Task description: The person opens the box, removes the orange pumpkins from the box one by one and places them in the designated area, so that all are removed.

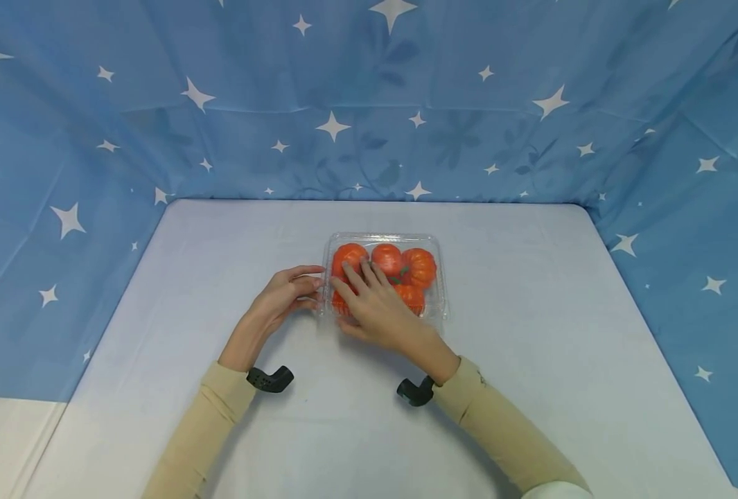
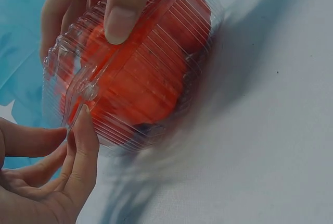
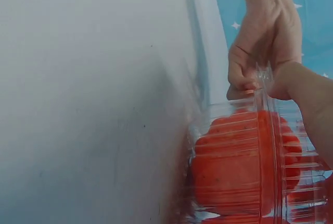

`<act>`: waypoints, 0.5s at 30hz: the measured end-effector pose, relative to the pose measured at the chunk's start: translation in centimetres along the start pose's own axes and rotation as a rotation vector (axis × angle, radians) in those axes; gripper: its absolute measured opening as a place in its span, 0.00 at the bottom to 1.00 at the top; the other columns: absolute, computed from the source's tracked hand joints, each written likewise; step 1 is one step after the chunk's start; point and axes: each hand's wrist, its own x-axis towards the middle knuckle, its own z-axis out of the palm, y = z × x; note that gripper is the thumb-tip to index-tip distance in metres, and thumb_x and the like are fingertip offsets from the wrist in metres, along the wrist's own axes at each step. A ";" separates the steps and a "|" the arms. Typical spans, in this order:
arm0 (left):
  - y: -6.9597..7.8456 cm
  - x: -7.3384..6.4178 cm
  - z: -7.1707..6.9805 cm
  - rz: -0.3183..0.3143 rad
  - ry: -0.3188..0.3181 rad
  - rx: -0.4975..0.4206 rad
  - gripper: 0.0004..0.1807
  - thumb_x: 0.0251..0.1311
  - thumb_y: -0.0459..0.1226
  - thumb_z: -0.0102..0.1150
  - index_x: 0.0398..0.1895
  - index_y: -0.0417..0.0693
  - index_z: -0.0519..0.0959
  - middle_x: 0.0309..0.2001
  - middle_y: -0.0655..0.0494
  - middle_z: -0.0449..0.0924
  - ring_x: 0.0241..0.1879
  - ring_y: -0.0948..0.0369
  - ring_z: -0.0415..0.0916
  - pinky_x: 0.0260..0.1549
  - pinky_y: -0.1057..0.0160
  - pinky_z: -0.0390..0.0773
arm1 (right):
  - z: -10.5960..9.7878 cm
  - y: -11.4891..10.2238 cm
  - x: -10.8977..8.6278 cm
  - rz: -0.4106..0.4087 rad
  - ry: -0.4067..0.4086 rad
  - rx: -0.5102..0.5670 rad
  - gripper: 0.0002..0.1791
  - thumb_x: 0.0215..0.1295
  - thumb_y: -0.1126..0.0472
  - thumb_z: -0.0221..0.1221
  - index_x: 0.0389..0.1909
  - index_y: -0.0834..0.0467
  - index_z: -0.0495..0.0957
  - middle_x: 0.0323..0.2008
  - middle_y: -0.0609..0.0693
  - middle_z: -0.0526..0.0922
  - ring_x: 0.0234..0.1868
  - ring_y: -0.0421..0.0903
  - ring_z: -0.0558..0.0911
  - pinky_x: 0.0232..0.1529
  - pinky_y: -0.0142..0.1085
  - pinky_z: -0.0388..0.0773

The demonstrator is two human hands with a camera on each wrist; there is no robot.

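Note:
A clear plastic clamshell box with a ribbed wall sits on the table. Several orange-red, ribbed tomatoes with bits of green lie inside it. At the box's left side is my left hand. In the left wrist view, its thumb and a fingertip pinch the rim tab at the corner, with the other fingers bent behind. My right hand lies across the top of the lid, fingers spread and fairly straight. Its thumb presses along the lid's edge in the left wrist view.
A white cloth covers the table. Blue curtains with white stars hang behind and on both sides. A dark strap-like device shows at my left wrist, and another dark device at my right.

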 end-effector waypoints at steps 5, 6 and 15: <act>-0.2 0.2 -0.1 -0.017 -0.019 0.005 0.27 0.74 0.30 0.51 0.74 0.40 0.66 0.45 0.55 0.83 0.38 0.62 0.80 0.39 0.65 0.85 | 0.0 -0.3 0.2 -0.007 -0.035 -0.056 0.38 0.67 0.47 0.67 0.71 0.61 0.68 0.70 0.67 0.72 0.70 0.74 0.69 0.72 0.63 0.64; -0.3 0.2 -0.1 -0.024 -0.022 0.001 0.27 0.73 0.30 0.52 0.75 0.41 0.66 0.44 0.56 0.83 0.37 0.62 0.79 0.39 0.65 0.85 | -0.1 -0.4 0.3 -0.005 -0.045 -0.063 0.38 0.67 0.48 0.67 0.71 0.61 0.68 0.70 0.67 0.72 0.70 0.74 0.69 0.72 0.63 0.64; -1.0 0.4 0.0 -0.045 0.007 -0.028 0.29 0.72 0.34 0.54 0.76 0.48 0.66 0.38 0.60 0.84 0.33 0.62 0.76 0.36 0.66 0.84 | 0.1 -1.1 0.5 0.010 -0.059 -0.091 0.42 0.64 0.49 0.71 0.71 0.65 0.66 0.71 0.69 0.70 0.71 0.75 0.68 0.71 0.65 0.64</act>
